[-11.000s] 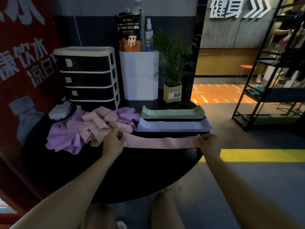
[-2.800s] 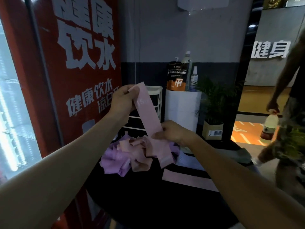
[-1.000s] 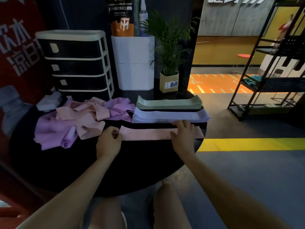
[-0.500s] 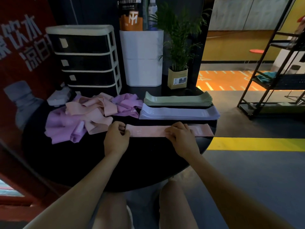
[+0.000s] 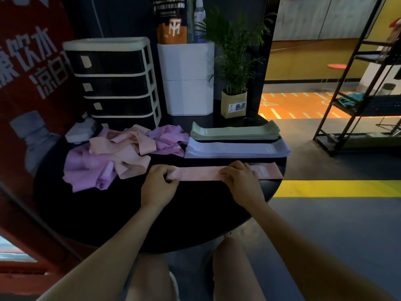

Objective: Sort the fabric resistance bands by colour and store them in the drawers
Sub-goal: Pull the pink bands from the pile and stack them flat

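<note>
A pink resistance band [image 5: 225,173] lies flat near the front edge of the round black bench [image 5: 108,213], stretched between the two hands. The left hand [image 5: 158,185] pinches its left end with curled fingers; the right hand [image 5: 243,181] rests on its middle, fingers bent over the fabric — whether it grips or only presses I cannot tell. Just beyond the right hand sit a lavender stack [image 5: 237,150] and a green stack [image 5: 235,131]. Beyond the left hand a tangled heap of pink and purple bands [image 5: 121,153] lies before the drawer unit [image 5: 112,81] — a potted plant [image 5: 234,83] stands further right.
</note>
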